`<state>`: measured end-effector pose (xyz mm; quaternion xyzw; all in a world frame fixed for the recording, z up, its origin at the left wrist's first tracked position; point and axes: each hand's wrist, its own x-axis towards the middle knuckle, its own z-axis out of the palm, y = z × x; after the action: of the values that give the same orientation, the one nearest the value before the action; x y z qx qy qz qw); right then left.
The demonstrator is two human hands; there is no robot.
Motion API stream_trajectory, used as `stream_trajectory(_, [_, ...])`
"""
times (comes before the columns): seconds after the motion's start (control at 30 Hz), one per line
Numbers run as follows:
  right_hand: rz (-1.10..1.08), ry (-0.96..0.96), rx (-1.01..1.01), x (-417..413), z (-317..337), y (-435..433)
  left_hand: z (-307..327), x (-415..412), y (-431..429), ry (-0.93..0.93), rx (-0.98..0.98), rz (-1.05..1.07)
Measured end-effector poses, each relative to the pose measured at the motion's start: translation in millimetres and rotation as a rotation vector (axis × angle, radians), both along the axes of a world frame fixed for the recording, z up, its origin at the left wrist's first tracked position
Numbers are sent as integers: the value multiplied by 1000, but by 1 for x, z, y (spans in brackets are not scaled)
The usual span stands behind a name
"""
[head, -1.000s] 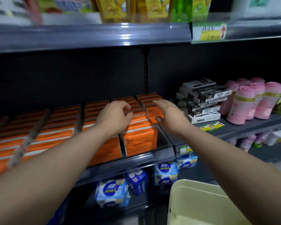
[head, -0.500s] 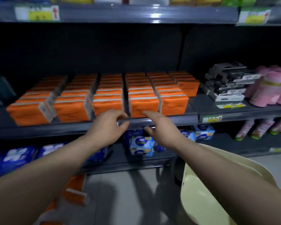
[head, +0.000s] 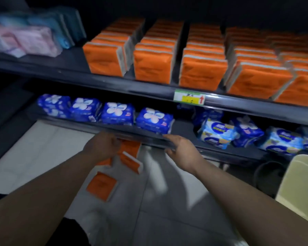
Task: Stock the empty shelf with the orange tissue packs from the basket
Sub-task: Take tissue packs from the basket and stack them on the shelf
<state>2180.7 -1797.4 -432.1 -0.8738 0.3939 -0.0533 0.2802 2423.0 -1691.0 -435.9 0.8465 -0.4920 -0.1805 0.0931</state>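
Note:
Several rows of orange tissue packs (head: 153,68) stand on the dark shelf (head: 96,82), filling it from the middle to the right edge. Three more orange packs lie loose on the pale floor: one flat (head: 101,185), one on edge (head: 131,162), one (head: 130,145) partly behind my left hand. My left hand (head: 101,148) hangs low above them, fingers loosely curled and holding nothing. My right hand (head: 181,151) is beside it, fingers apart and empty, in front of the lower shelf's edge. The cream basket (head: 299,189) shows at the right edge; its inside is hidden.
Blue wrapped packs (head: 117,113) and lighter blue ones (head: 217,132) line the lower shelf. Pink and teal packs (head: 34,38) sit at the upper shelf's left end. A green-yellow price tag (head: 189,99) is on the shelf rim. A dark round object (head: 267,174) stands beside the basket.
Both hands have dropped from the orange packs on the shelf down to the lower shelf's edge. The view has tilted down and left, bringing the loose packs on the floor into sight.

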Motion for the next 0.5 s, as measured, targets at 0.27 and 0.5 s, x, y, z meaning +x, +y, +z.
stream_trajectory(0.27, [7, 98, 140, 54, -89, 11, -98, 64, 34, 37, 191, 214])
stream_trajectory(0.5, [-71, 175, 213, 106, -158, 22, -167, 93, 45, 70, 215, 370])
